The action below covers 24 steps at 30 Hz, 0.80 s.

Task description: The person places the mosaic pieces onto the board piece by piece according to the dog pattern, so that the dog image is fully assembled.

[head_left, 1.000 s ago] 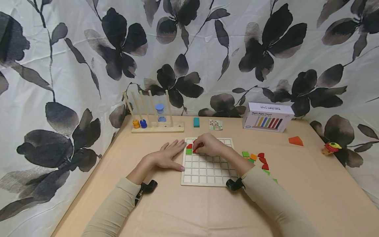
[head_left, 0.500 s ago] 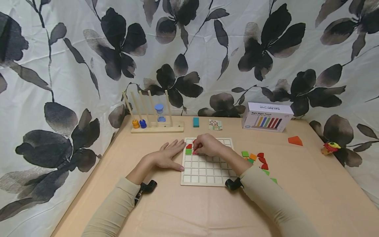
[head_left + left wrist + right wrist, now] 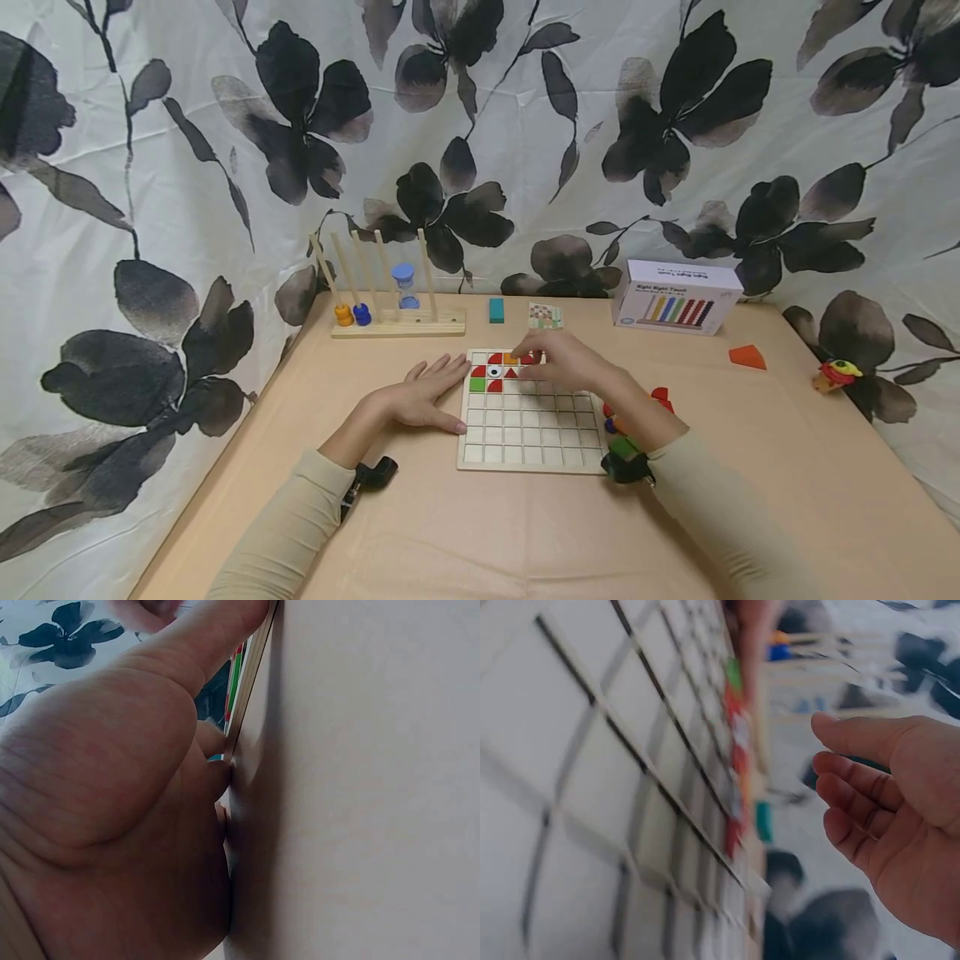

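Right-hand fingers (image 3: 536, 340) partly hide the gridded board (image 3: 531, 434).

The grid board (image 3: 532, 435) is cream, ruled into squares, its tiles (image 3: 477, 384) red, green and orange; the backdrop (image 3: 540, 167) is white with grey-black flowers, the table (image 3: 450, 542) pale tan, the sleeves (image 3: 288, 525) beige, the small block (image 3: 497, 311) teal

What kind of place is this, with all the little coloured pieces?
It looks like an indoor play or learning table, though I can't see the whole room. There's a grid board with colourful tiles, a wooden peg stand, and a flowery cloth behind.
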Available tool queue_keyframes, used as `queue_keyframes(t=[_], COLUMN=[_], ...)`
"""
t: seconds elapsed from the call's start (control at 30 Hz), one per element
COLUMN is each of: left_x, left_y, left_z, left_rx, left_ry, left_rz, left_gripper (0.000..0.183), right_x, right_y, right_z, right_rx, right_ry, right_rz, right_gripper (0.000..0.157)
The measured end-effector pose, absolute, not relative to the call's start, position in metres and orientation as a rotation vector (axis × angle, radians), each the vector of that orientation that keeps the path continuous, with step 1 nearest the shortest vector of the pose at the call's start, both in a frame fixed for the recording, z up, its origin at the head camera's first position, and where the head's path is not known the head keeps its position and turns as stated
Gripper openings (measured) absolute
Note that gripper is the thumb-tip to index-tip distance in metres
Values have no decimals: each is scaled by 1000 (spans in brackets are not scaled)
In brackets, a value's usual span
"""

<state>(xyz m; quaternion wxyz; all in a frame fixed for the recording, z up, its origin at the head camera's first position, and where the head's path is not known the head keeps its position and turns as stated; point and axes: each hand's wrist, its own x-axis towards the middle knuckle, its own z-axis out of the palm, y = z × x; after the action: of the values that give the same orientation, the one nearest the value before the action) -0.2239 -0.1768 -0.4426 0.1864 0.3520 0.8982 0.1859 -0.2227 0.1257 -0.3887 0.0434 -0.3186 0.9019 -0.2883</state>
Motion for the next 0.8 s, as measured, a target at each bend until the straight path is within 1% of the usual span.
queue_keyframes(t=[0.13, 0.3, 0.4, 0.57, 0.67, 0.8], left_x=[-224, -223, -223, -224, -223, -224], left_y=[-177, -177, -177, -177, -177, -176], left_z=[-444, -442, -442, -442, -442, -442], left_rx=[988, 983, 977, 973, 975, 977], left_ry=[2530, 2526, 2521, 2524, 2526, 2529], left_rz=[525, 525, 525, 522, 517, 513], left_gripper=[109, 111, 111, 111, 111, 111], right_x=[-210, -195, -191, -195, -195, -194], right_y=[170, 226, 257, 298, 315, 328], right_z=[-374, -369, -374, -392, -400, -411], right_rx=[-875, -728, -612, -485, -429, -441], right_ry=[2822, 2873, 2857, 2792, 2727, 2631], right_rz=[-955, -967, -956, -953, -967, -969], right_gripper=[27, 32, 34, 30, 29, 29])
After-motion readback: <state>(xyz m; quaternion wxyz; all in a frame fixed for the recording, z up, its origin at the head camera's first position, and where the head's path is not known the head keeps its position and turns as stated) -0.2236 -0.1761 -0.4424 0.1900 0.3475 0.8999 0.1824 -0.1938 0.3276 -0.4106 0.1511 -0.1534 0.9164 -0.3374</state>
